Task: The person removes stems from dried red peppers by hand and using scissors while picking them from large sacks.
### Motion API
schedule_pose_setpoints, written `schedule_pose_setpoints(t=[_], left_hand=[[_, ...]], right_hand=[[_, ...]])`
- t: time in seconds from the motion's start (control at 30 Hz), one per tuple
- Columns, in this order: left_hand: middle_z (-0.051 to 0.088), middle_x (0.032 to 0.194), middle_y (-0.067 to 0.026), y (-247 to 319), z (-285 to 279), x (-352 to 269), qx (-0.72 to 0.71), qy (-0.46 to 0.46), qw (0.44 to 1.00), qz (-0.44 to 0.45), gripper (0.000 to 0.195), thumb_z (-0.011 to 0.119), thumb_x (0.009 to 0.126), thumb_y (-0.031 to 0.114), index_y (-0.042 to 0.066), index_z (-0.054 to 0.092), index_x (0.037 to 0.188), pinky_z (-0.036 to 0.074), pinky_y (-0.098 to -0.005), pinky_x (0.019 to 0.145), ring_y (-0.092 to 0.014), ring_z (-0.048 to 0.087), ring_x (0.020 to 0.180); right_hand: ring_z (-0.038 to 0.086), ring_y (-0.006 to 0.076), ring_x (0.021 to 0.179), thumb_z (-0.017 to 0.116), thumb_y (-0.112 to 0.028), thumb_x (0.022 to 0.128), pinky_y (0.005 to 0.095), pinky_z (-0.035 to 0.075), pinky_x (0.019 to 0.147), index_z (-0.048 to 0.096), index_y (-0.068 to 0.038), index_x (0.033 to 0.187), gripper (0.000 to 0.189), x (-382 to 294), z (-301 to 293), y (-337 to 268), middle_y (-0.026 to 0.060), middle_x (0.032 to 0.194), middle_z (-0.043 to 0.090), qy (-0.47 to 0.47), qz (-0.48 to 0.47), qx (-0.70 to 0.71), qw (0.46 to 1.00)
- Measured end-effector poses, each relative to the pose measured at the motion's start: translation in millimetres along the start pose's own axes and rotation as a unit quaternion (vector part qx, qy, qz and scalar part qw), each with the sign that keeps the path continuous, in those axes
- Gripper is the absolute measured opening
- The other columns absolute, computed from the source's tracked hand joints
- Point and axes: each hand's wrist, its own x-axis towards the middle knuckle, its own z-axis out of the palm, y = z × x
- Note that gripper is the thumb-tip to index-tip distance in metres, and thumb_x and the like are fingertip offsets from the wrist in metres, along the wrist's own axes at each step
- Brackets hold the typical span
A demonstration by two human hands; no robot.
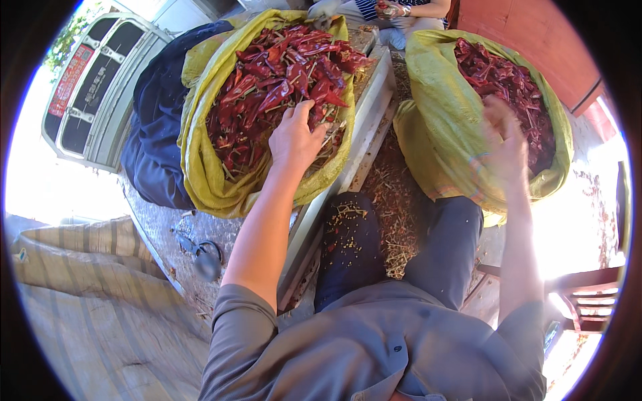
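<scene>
My left hand (297,138) is over a yellow woven sack (193,165) full of dried red chili peppers (271,70), many with stems. Its thumb and index finger are apart, close to the peppers, with nothing visible between them; the other fingers are hidden. To the right, my right hand (504,133) is blurred by motion at the inner edge of a second yellow woven sack (441,110). Darker red chili peppers (506,80) fill that sack. Whether this hand holds anything is not visible.
Scissors (204,255) lie on the work surface by a dark blue cloth (155,130). Pepper stems (398,245) litter the floor between my knees; seeds dot my trousers (346,240). Another person's hands (393,10) appear across. A striped sheet (100,311) and wooden chair (592,290) flank me.
</scene>
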Motion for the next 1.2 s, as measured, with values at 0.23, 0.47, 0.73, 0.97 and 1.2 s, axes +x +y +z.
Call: schedule_pose_setpoints(t=[0.23, 0.47, 0.73, 0.97, 1.2], left_hand=[[0.071, 0.095, -0.0153, -24, -18, -6, -0.067, -0.011, 0.997, -0.039, 0.018, 0.071, 0.086, 0.018, 0.006, 0.07, 0.099, 0.053, -0.0436, 0.08, -0.035, 0.068, 0.089], [0.069, 0.089, -0.0134, -26, -73, -90, -0.117, 0.042, 0.992, -0.034, 0.016, 0.074, 0.082, 0.006, 0.002, 0.066, 0.095, 0.054, -0.0392, 0.071, -0.032, 0.068, 0.08], [0.068, 0.088, -0.0071, -6, -64, -115, -0.214, 0.049, 0.974, 0.052, 0.02, 0.076, 0.082, 0.006, 0.005, 0.067, 0.1, 0.052, -0.0309, 0.066, -0.02, 0.065, 0.074], [0.067, 0.093, -0.0073, -28, -53, -77, -0.449, -0.043, 0.889, -0.085, 0.028, 0.078, 0.084, 0.009, 0.001, 0.073, 0.11, 0.052, -0.0267, 0.072, -0.015, 0.063, 0.081], [0.068, 0.094, -0.0097, -7, -61, -72, -0.394, -0.09, 0.914, 0.03, 0.012, 0.077, 0.084, 0.006, 0.002, 0.076, 0.096, 0.053, -0.0293, 0.074, -0.018, 0.066, 0.085]], right_hand=[[0.067, 0.0141, 0.089, 0.065, -0.016, 0.095, 0.0298, 0.054, 0.081, 0.065, 0.0, 0.122, 0.031, -59, 79, -8, 0.0078, 0.098, 0.071, -0.189, 0.12, 0.166, 0.96], [0.069, 0.0138, 0.085, 0.059, -0.026, 0.1, 0.028, 0.057, 0.074, 0.064, 0.003, 0.122, 0.037, -61, 163, -86, 0.0097, 0.099, 0.07, -0.403, 0.218, 0.347, 0.819], [0.064, 0.0115, 0.083, 0.062, -0.025, 0.101, 0.0285, 0.055, 0.073, 0.058, 0.001, 0.122, 0.034, -62, 214, -141, 0.0054, 0.1, 0.065, -0.408, 0.24, 0.466, 0.747], [0.064, 0.0125, 0.074, 0.065, -0.016, 0.095, 0.0294, 0.054, 0.064, 0.059, -0.002, 0.122, 0.031, -50, 184, -150, 0.007, 0.083, 0.066, -0.49, 0.14, 0.25, 0.823], [0.064, 0.0156, 0.076, 0.072, -0.025, 0.092, 0.0335, 0.052, 0.069, 0.064, -0.001, 0.105, 0.029, -55, 181, -136, 0.0078, 0.085, 0.068, -0.477, 0.115, 0.273, 0.827]])
